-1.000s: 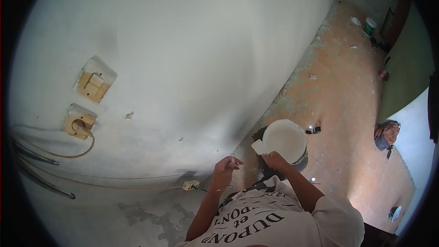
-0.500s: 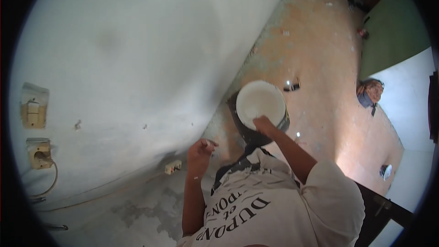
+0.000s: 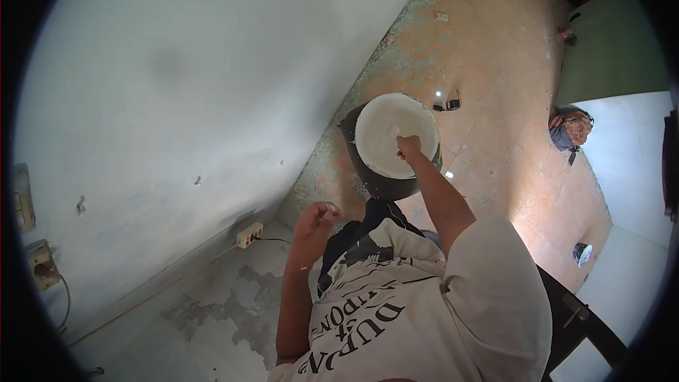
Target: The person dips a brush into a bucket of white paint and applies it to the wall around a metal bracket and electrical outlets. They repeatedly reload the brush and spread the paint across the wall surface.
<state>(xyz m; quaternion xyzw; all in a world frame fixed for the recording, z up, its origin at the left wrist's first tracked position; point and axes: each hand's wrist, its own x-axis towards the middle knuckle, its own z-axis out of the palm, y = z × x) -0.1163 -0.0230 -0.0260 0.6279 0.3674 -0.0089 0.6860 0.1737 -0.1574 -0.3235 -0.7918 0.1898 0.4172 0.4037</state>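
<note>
Over a round bucket (image 3: 385, 187) with a dark outside and a pale rim, my right hand (image 3: 408, 147) is closed in a grip, its fingers at the surface of the white paste (image 3: 382, 114) inside. What it grips is hidden by the fingers; a small pale shape shows in the paste just past them. My left hand (image 3: 315, 225) hangs in front of the wall, left of my knees, with loosely bent fingers and white smears on them. Nothing shows in it.
A pale wall (image 3: 212, 64) rises on the left, with a power strip (image 3: 250, 235) at its foot and a wall socket (image 3: 44, 263) with a cable. On the tiled floor (image 3: 495, 64) lie a small dark object (image 3: 450, 103), a backpack (image 3: 571, 129) and a small tub (image 3: 582, 255).
My right hand has moved from the bucket's near rim farther in over the paste. The view has shifted, so the bucket sits higher in it. My left hand stays near the wall.
</note>
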